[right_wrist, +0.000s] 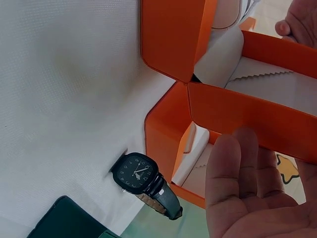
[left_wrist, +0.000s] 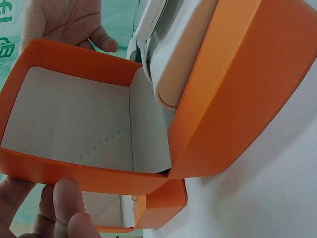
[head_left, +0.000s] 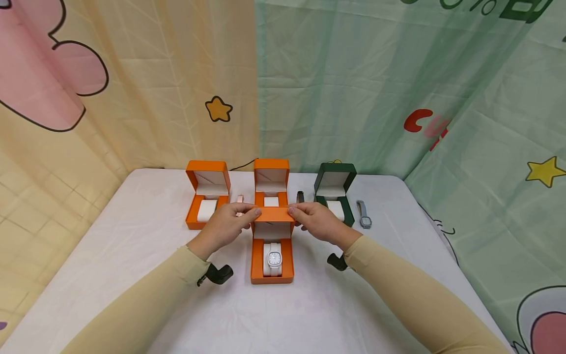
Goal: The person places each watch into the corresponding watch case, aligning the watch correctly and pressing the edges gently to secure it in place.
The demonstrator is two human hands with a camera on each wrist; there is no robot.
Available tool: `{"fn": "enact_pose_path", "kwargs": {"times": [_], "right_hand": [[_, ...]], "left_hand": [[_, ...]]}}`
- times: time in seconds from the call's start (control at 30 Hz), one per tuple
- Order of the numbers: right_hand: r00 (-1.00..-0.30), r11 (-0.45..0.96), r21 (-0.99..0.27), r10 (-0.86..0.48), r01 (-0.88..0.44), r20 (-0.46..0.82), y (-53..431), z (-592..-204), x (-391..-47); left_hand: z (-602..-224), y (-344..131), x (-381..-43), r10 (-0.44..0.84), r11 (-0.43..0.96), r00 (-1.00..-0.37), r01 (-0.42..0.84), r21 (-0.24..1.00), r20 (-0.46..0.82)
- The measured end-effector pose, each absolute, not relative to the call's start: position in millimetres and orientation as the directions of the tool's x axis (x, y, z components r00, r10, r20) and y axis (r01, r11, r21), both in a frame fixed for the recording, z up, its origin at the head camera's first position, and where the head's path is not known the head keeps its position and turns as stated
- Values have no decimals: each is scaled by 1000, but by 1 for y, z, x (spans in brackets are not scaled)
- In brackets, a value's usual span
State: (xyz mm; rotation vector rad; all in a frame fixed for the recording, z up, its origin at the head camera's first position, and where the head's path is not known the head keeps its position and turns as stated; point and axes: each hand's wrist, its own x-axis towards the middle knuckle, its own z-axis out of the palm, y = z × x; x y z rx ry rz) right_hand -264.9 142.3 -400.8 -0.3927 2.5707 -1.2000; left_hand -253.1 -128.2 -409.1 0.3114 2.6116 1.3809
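Observation:
An open orange watch box [head_left: 272, 280] stands near the middle of the white table. Inside it, a white watch [head_left: 274, 259] is wrapped around a pale cushion. My left hand [head_left: 227, 223] pinches the left end of the raised lid [head_left: 273, 215], its thumb at the lid's upper edge. At the opposite end, my right hand [head_left: 320, 222] pinches the same lid between thumb and fingers. The left wrist view shows the lid's pale lining [left_wrist: 74, 114] between both hands. A black watch [right_wrist: 136, 172] lies near the right hand.
Behind stand two open orange boxes [head_left: 190, 216] [head_left: 283, 197] and an open dark green box [head_left: 349, 211], each with a pale cushion. A pink-strapped watch [head_left: 240, 199] lies between the orange ones. A blue-grey watch [head_left: 364, 216] lies right of the green box.

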Motion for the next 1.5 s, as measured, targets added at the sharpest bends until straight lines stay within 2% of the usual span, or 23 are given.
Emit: {"fn": "enact_pose_path", "kwargs": {"times": [0.83,1.5], "right_hand": [[-927,605,-789,-348,-107,-142,142,-399,-260],[-925,615,-777,-358,-130,-128,143,-401,-258]], "left_hand": [[-408,-128,-249,248,553,-966,79,830,-73],[-410,-128,-248,267,542,-962,107,833,-49]]}}
